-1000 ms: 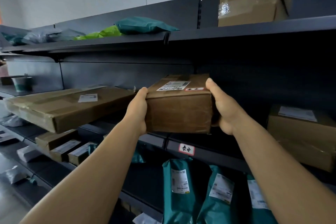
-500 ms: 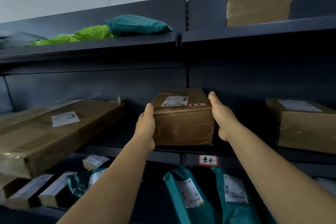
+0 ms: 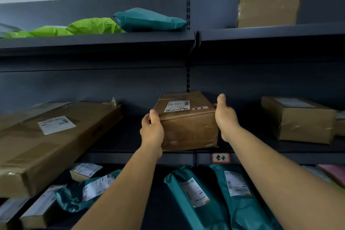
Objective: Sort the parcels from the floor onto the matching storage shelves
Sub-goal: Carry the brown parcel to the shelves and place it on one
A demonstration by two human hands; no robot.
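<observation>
Dark metal shelving fills the view, and the brown box (image 3: 188,123) sits at the front edge of the middle shelf (image 3: 130,152), between a long carton (image 3: 56,136) and another carton (image 3: 298,119). The left hand (image 3: 152,130) grips its near left corner, thumb on top; the right hand (image 3: 225,117) presses its right side, thumb up, fingers hidden. This looks like the placing step. Next, the box needs pushing further back before both hands let go.

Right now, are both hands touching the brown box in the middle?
Touching. The head view shows the left hand wrapped around the cardboard box's left corner and the right hand pressed against its right side.
</observation>
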